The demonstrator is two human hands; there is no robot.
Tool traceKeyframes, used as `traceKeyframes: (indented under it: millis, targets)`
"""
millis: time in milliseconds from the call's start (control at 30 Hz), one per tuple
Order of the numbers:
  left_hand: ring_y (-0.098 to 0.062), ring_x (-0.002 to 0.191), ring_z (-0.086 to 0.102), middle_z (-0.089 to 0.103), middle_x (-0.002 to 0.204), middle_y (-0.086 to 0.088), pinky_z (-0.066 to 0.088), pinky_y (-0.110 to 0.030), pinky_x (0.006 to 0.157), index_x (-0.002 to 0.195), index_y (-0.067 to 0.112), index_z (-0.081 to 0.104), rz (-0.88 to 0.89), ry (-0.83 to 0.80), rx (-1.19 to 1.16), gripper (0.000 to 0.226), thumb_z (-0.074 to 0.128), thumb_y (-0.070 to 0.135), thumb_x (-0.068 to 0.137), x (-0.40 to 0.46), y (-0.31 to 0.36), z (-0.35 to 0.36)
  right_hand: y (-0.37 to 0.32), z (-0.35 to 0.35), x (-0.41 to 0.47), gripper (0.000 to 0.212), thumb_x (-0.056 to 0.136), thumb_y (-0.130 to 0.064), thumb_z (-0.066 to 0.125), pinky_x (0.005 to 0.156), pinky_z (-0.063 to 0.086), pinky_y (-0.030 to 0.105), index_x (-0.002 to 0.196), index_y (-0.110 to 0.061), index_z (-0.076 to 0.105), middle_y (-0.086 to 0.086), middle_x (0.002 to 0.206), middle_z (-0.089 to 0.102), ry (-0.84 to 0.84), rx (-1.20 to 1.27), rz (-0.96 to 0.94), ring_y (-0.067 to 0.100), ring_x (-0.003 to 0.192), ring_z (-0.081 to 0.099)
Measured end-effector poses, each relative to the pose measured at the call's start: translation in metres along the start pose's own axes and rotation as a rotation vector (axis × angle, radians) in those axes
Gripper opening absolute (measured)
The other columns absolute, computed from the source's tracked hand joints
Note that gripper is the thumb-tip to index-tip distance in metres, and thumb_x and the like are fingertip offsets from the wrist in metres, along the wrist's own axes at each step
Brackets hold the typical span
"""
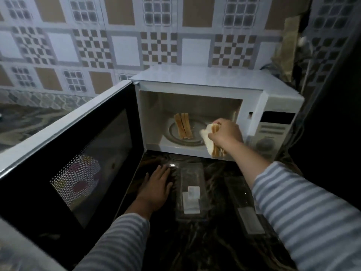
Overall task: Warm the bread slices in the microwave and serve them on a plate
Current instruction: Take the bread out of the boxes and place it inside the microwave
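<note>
The white microwave stands on a dark counter with its door swung wide to the left. Inside, two bread slices stand on edge on the glass turntable. My right hand is at the right of the cavity's mouth, shut on a few more bread slices held upright. My left hand lies flat on the counter in front of the microwave, fingers apart, holding nothing.
A clear plastic tray with a white label lies on the dark marbled counter right of my left hand. Another clear piece lies further right. A patterned tile wall stands behind. The microwave's control panel is at right.
</note>
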State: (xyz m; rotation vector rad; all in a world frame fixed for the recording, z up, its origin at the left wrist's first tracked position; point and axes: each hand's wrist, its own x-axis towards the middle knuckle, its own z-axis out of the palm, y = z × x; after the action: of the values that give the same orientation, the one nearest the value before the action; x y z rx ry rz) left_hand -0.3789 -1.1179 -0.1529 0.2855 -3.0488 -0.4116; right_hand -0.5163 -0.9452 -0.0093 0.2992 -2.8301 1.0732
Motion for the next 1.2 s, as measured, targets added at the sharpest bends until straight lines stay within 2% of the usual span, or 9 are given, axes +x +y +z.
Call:
traceKeyframes:
  millis: [133,233,333,500,633,800,933,1100,1200]
  targets:
    - [-0.008,0.147,0.006,0.013,0.160,0.007,0.001,-0.034,0.118,0.151,0.021,0.021,0.057,0.062,0.022,0.094,-0.008,0.059,0.070,0.016,-0.010,0.013,0.000,0.028,0.035,0.037,0.083,-0.025,0.070,0.070,0.041,0.028,0.118,-0.024,0.059,0.003,0.114,0.062,0.032,-0.060,0.013,0.024,0.098,0.058]
    - [-0.012,0.145,0.018,0.025,0.157,0.004,0.006,-0.034,0.116,0.148,0.019,0.032,0.101,0.159,-0.003,0.082,0.004,0.055,0.079,0.022,-0.016,0.022,-0.002,0.044,0.059,0.036,0.084,-0.035,0.068,0.083,0.050,0.034,0.113,-0.014,0.062,0.006,0.109,0.064,0.055,-0.110,0.077,0.030,0.105,0.061]
    - [-0.014,0.140,0.032,0.039,0.150,0.001,0.010,-0.037,0.113,0.141,0.017,0.045,0.122,0.219,0.000,0.069,0.019,0.049,0.086,0.024,-0.018,0.025,-0.006,0.060,0.082,0.029,0.089,-0.028,0.063,0.076,0.044,0.028,0.116,-0.017,0.062,0.007,0.116,0.063,0.047,-0.083,0.127,0.027,0.107,0.061]
    - [-0.003,0.146,0.002,0.010,0.159,0.011,-0.008,-0.026,0.115,0.151,0.027,0.019,0.097,0.142,-0.029,0.083,-0.003,0.056,0.076,0.025,-0.017,0.017,-0.020,0.081,0.114,0.030,0.089,-0.018,0.059,0.087,0.051,0.036,0.119,-0.018,0.063,0.009,0.123,0.063,0.032,-0.132,0.068,0.030,0.113,0.059]
    - [-0.001,0.145,-0.006,0.001,0.160,0.014,-0.010,-0.026,0.115,0.152,0.030,0.010,0.094,0.118,-0.002,0.086,-0.010,0.056,0.073,0.024,-0.017,0.014,-0.019,0.093,0.129,0.032,0.092,-0.019,0.057,0.085,0.048,0.033,0.124,-0.016,0.060,0.012,0.125,0.062,0.029,-0.152,0.033,0.031,0.117,0.058]
    - [-0.002,0.145,-0.005,0.003,0.160,0.013,-0.009,-0.027,0.116,0.152,0.028,0.012,0.098,0.109,-0.017,0.084,-0.007,0.056,0.075,0.025,-0.017,0.013,-0.013,0.101,0.134,0.034,0.092,-0.020,0.056,0.093,0.048,0.040,0.126,-0.019,0.057,0.014,0.128,0.060,0.014,-0.147,0.002,0.034,0.119,0.056]
    - [-0.002,0.145,-0.005,0.003,0.160,0.013,-0.010,-0.026,0.115,0.153,0.029,0.011,0.096,0.105,0.013,0.085,-0.008,0.056,0.074,0.025,-0.017,0.014,-0.015,0.088,0.130,0.053,0.088,-0.024,0.066,0.101,0.044,0.041,0.137,-0.023,0.048,0.011,0.138,0.051,-0.046,-0.025,0.017,0.033,0.126,0.048]
    - [-0.004,0.146,0.001,0.009,0.160,0.011,-0.008,-0.025,0.114,0.152,0.028,0.017,0.089,0.069,0.019,0.088,-0.007,0.057,0.072,0.025,-0.018,0.016,-0.016,0.062,0.092,0.055,0.089,-0.029,0.064,0.097,0.042,0.032,0.138,-0.018,0.043,0.013,0.138,0.050,-0.012,-0.078,0.004,0.032,0.126,0.049]
    - [-0.008,0.146,0.014,0.024,0.157,0.007,0.003,-0.026,0.115,0.148,0.025,0.029,0.057,0.085,-0.150,0.078,0.001,0.054,0.082,0.023,-0.017,0.013,-0.013,0.050,0.047,0.051,0.092,-0.034,0.058,0.092,0.041,0.031,0.137,-0.013,0.044,0.013,0.134,0.053,-0.036,-0.059,-0.051,0.032,0.122,0.052]
